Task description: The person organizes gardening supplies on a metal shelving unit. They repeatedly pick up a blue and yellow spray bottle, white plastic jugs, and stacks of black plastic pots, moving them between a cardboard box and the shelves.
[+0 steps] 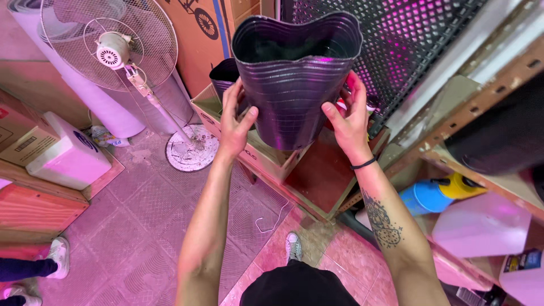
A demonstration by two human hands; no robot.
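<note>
- The left hand [235, 122] grips the left side of a stack of black ribbed plastic pots [294, 79], fingers spread against the wall, thumb forward.
- The right hand [348, 119] clamps the stack's right side — a dark band sits on that wrist.
- The stack is held upright in the air, mouth open, above a cardboard box [266, 156].
- Another black pot [224, 76] stands just behind the left hand.
- Farther left, a standing fan [119, 51] rests on the tiled floor [141, 209]; a blue and yellow container [439, 192] lies on the shelf at right.
</note>
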